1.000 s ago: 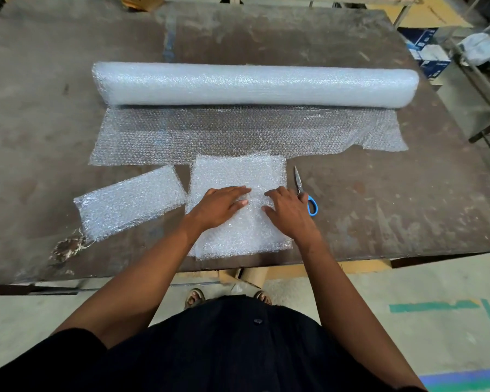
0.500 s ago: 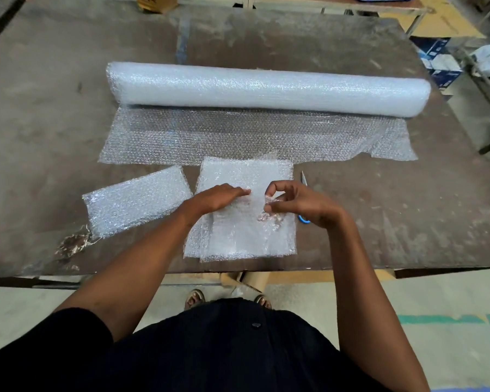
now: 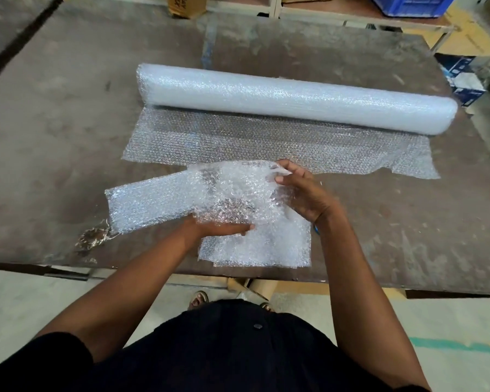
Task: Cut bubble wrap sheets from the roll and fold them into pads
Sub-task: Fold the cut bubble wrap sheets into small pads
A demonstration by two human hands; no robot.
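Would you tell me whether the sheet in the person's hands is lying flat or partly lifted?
Partly lifted. The right hand pinches the sheet by its far corner, raised and crumpled, while the left hand rests flat on the part underneath.

The scissors [image 3: 315, 229] are almost wholly hidden behind the right hand [image 3: 303, 193]. The folded pad [image 3: 147, 205] is partly covered by the lifted sheet [image 3: 238, 190].

Single head-worn view, wide-angle, looking forward and steeply down from above near table [image 3: 68, 114] edge. Close over hands, own torso at bottom; far table edge near top of frame.
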